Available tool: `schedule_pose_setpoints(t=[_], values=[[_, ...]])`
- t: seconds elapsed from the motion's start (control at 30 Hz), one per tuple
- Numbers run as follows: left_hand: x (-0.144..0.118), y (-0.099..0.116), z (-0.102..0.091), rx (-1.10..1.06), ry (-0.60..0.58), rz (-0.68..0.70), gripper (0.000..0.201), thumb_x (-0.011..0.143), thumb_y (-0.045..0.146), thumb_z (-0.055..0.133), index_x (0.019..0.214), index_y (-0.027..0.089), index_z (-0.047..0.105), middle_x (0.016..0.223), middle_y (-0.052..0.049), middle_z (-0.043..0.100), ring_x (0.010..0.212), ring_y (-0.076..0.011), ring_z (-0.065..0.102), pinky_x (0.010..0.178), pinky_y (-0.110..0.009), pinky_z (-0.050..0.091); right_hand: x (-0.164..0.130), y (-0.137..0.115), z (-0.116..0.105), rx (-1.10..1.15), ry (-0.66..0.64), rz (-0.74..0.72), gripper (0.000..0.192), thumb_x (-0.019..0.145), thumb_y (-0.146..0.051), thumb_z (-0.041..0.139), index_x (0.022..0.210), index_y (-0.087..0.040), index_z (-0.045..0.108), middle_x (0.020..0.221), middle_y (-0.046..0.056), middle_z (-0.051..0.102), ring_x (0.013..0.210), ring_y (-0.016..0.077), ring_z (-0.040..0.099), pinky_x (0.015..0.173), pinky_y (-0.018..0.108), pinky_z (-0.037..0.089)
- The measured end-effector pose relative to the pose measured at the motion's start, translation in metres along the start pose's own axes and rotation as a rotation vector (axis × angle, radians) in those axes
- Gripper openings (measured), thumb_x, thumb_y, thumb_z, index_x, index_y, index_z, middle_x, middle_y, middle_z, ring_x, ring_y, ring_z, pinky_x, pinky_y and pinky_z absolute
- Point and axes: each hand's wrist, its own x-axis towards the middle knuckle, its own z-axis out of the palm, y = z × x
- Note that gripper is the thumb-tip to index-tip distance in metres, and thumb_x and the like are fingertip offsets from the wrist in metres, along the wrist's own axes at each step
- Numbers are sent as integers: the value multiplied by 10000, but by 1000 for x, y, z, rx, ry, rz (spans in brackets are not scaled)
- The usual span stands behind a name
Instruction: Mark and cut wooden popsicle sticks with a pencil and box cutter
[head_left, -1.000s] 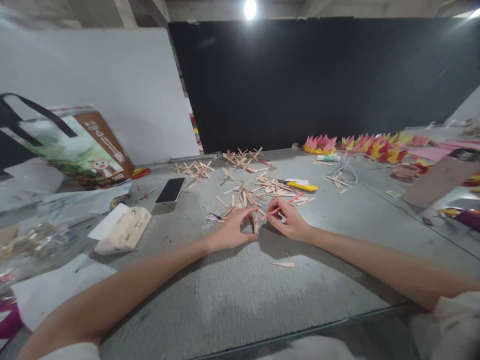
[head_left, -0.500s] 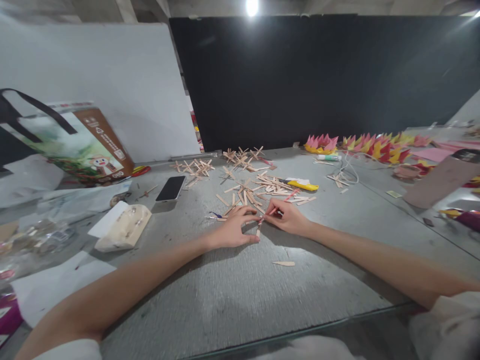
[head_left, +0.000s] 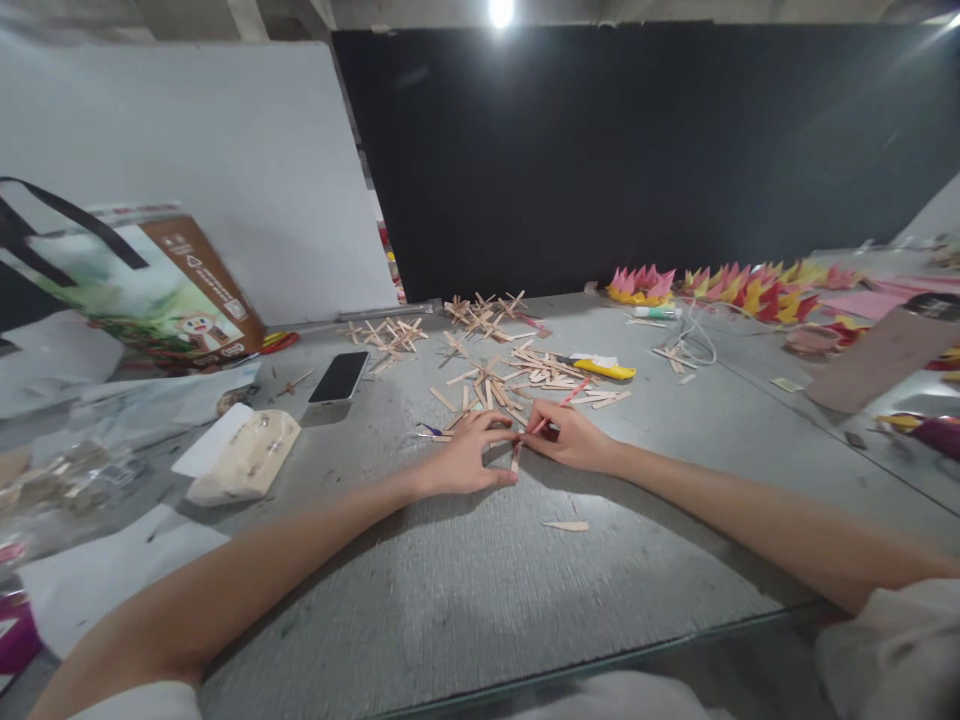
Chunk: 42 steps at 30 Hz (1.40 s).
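My left hand (head_left: 466, 457) rests on the grey table (head_left: 480, 590) and pinches a small wooden stick (head_left: 515, 459) that lies flat under its fingertips. My right hand (head_left: 571, 437) holds a thin red pencil (head_left: 564, 399) like a pen, its tip touching the upper end of that stick. The two hands meet fingertip to fingertip. Just behind them lies a loose pile of wooden sticks (head_left: 517, 378). One cut stick piece (head_left: 565, 525) lies alone on the table nearer to me.
A yellow utility knife (head_left: 604, 369) lies right of the pile, a black phone (head_left: 340, 378) to the left. Crossed stick pieces (head_left: 390, 337) sit further back. A tissue pack (head_left: 244, 467) and printed bag (head_left: 142, 290) are at left, coloured paper shapes (head_left: 720, 285) at right.
My right hand has slid left with the pencil until its tip reaches the stick under my left fingers. My left hand has stayed in place.
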Motion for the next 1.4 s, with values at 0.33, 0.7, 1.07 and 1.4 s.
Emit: schedule_pose_setpoints(t=[0.33,0.7,1.07,1.4], values=[[1,0,1,4,10,4,648,847,604,875,1392,277,748,1558,-134,557,1486,-376,472,1285,-580,334,0,-3,0,-76,7,-39,245,1007,-388,705,858,-236,583,798,1,670,688,153,589,631,287,419],[1,-2,2,15,17,13,660,843,630,863,1401,298,744,1553,-133,562,1472,-390,489,1295,-614,308,0,-5,0,-48,-1,-26,256,999,-407,696,846,-245,569,778,3,651,670,160,569,606,294,424],[0,3,0,5,2,-8,654,848,596,872,1410,289,737,1558,-129,554,1482,-384,478,1294,-603,310,1,-6,0,2,12,15,256,993,-407,701,840,-245,574,760,8,676,669,165,588,596,291,422],[0,1,1,16,6,-5,669,852,623,861,1420,297,725,1563,-131,550,1482,-382,469,1296,-608,295,1,-5,0,-15,21,21,286,1000,-455,692,851,-248,563,767,14,710,673,170,611,601,294,440]])
